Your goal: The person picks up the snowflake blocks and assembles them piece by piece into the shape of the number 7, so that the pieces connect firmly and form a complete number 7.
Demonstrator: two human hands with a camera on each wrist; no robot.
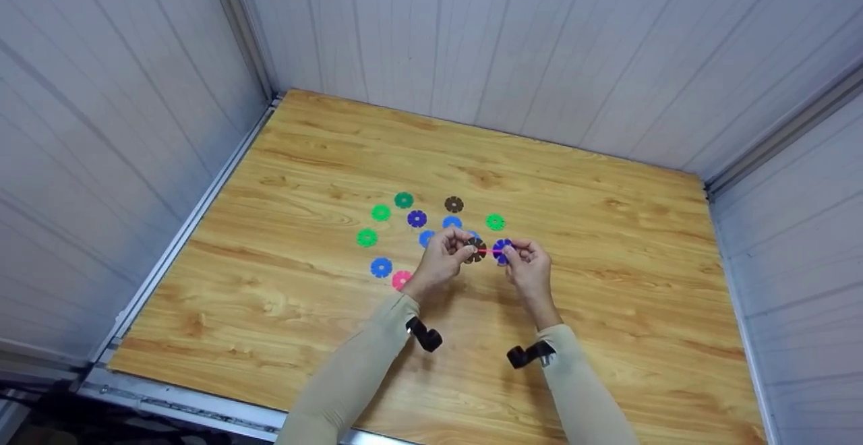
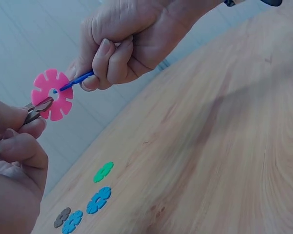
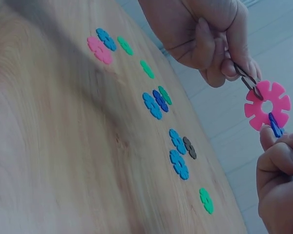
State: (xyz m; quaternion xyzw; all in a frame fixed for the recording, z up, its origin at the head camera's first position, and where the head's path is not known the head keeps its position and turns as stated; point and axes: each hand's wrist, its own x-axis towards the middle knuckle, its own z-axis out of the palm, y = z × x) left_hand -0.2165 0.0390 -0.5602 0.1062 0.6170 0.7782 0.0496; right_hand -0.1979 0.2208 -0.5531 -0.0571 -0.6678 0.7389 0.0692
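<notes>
Raised over the table, my left hand [image 1: 439, 261] pinches a brown notched flower disc [image 1: 480, 254] between thumb and fingers. Opposite it, my right hand [image 1: 531, 268] pinches a dark blue notched disc [image 1: 499, 253]. Between the two is a pink notched disc [image 3: 282, 103], seen edge-on in the head view. Both wrist views show the brown disc [image 2: 37, 109] and the blue disc [image 3: 275, 126] reaching into opposite sides of the pink one, crosswise to it. Fingertips hide part of both outer discs.
Loose discs lie on the wooden table [image 1: 303, 162] around the left hand: a pink one [image 1: 400, 279], a brown one [image 1: 454, 204], a dark blue one [image 1: 417, 218], several lighter blue [image 1: 381, 268] and several green [image 1: 367, 237]. Pale panel walls [image 1: 431, 34] enclose the table.
</notes>
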